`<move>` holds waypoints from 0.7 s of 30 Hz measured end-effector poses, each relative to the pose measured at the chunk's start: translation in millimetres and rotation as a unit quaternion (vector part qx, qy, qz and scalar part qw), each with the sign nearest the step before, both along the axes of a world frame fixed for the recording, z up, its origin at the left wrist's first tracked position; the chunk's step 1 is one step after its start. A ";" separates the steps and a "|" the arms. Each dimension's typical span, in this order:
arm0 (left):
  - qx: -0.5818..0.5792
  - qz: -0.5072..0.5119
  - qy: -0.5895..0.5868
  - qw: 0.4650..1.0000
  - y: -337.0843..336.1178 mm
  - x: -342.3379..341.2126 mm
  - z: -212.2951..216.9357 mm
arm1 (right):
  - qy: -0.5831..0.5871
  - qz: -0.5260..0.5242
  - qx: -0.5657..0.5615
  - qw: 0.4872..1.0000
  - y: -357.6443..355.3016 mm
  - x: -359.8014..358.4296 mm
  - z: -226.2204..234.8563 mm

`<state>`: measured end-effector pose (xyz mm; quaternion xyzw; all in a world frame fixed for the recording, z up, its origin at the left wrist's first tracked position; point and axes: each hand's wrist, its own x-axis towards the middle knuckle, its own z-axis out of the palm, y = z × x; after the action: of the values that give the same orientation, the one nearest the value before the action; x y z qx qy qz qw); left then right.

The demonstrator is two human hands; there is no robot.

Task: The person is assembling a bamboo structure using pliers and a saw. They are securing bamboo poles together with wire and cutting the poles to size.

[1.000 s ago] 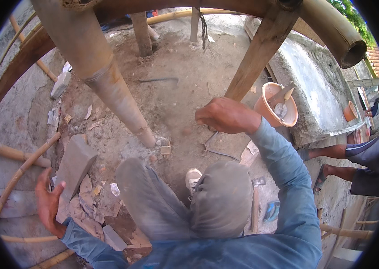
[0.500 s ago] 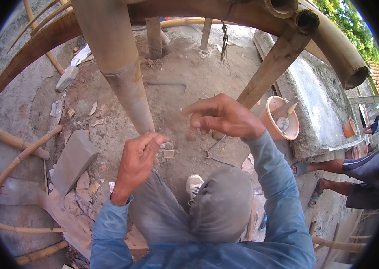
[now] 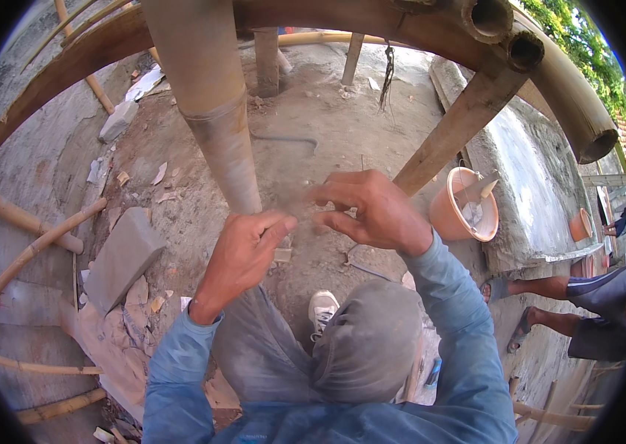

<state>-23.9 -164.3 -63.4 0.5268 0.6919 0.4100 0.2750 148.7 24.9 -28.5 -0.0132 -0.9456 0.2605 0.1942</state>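
Bare, rubble-strewn ground spreads beneath bamboo framing, bounded at right by a rough concrete slab. At mid-scene a bamboo pole, the thing nearest the hands, slants down to its foot just beyond the left hand. Work between the hands is best done, one may judge, with wrists steady, fingertips close and in view, and knuckles kept off the pole. Left hand: fingers folded, thumb laid against them; whether anything thin is pinched, or the pole touched, cannot be told. Right hand: half open, fingers curled, thumb apart from forefinger, tips blurred; no held object is discernible. Right of it stands a bucket; at left lies a grey block.
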 end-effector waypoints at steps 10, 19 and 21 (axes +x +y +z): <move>0.078 -0.086 0.073 0.990 -41.4 -75.2 5.9 | 0.154 -0.327 0.144 0.921 15.7 103.0 33.0; 0.239 0.086 -0.429 0.867 -68.9 -106.4 25.8 | -0.130 -0.254 -0.218 0.933 -2.7 103.8 -69.8; 0.260 0.102 -0.452 0.847 -61.1 -110.8 44.7 | -0.176 -0.230 -0.221 0.931 0.7 82.0 -81.1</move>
<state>-134.8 -225.3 -18.8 0.2623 0.4088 0.7934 0.3669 230.7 25.7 -109.6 -0.3183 -0.8544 0.4043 0.0719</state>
